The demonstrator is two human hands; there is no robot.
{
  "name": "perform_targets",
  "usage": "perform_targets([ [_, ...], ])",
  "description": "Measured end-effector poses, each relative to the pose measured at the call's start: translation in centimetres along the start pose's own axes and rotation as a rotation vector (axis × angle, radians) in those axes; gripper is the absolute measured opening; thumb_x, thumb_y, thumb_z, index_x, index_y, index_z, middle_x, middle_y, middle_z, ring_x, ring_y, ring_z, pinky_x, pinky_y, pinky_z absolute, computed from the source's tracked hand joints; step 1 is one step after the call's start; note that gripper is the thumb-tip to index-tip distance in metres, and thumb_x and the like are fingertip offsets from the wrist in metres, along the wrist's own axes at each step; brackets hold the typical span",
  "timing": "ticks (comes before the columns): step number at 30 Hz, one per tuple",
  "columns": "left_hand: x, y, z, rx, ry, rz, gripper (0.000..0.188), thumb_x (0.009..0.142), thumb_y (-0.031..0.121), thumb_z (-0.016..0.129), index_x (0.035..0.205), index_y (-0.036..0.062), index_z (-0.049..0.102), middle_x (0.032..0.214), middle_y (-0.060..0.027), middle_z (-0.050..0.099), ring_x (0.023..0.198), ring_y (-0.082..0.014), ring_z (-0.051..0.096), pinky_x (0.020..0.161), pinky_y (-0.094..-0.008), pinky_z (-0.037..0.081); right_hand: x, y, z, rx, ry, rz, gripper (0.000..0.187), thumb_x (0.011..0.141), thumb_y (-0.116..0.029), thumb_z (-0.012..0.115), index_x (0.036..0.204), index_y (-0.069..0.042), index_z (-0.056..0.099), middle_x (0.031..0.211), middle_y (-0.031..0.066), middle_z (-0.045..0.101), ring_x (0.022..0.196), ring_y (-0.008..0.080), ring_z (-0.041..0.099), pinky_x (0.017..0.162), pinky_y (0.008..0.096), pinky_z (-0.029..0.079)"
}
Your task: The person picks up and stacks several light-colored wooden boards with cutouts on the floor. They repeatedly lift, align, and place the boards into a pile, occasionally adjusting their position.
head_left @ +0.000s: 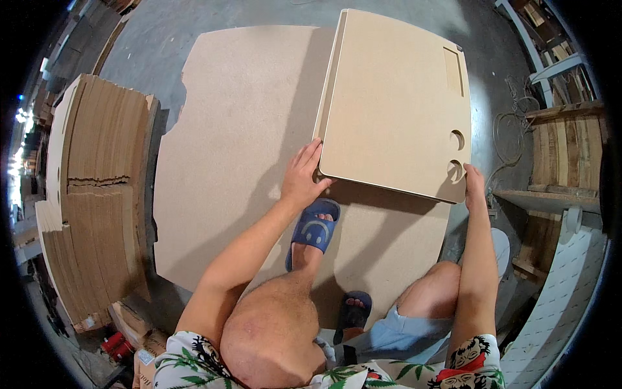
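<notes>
Left hand grips the near-left corner of the cut fibreboard panel, fingers spread on top. Right hand clamps the near-right corner by the two round holes. Panel lies at 12 o'clock from the hands, raised over a large base sheet. Best kept level, grips even, blue sandal clear of its edge. Stack of boards at 9 o'clock.

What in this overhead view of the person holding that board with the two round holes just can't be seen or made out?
- Underside of the cut board: faces away from the head camera.
- Right hand: fingertips hidden under the board's corner.
- Floor sheet: its far right part is covered by the board.
- Stacked panels at left: the fisheye rim bends them, and the stack's back is out of sight.
- Left hand: palm hidden.
</notes>
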State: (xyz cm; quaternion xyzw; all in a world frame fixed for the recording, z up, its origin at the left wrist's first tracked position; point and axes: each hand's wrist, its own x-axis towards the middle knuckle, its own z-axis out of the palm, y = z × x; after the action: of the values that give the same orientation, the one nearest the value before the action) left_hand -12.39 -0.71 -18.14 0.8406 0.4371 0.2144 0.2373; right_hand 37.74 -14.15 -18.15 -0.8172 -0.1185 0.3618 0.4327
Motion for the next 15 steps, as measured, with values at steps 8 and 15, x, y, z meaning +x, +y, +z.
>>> perform_targets([
  [8,0.0,-0.3,0.2,-0.097,-0.007,-0.007,0.091,0.075,0.014,0.084,0.155,0.0028,0.042,0.163,-0.0117,0.039,0.147,-0.0355,0.04,0.12,-0.0458,0.037,0.3,0.4,0.5,-0.013,0.042,-0.025,0.038,0.098,-0.027,0.062,0.122,0.001,0.068,0.102,0.008,0.069,0.089,0.0185,0.065,0.078,0.0335,0.052],
  [15,0.0,-0.2,0.1,-0.05,-0.017,0.008,0.09,0.077,0.011,0.082,0.156,0.0028,0.04,0.163,-0.0116,0.039,0.146,-0.0347,0.042,0.12,-0.0452,0.037,0.7,-0.1,1.0,0.053,0.124,0.01,0.033,0.097,-0.027,0.063,0.112,0.002,0.068,0.092,0.0076,0.067,0.081,0.0196,0.066,0.071,0.0367,0.054],
])
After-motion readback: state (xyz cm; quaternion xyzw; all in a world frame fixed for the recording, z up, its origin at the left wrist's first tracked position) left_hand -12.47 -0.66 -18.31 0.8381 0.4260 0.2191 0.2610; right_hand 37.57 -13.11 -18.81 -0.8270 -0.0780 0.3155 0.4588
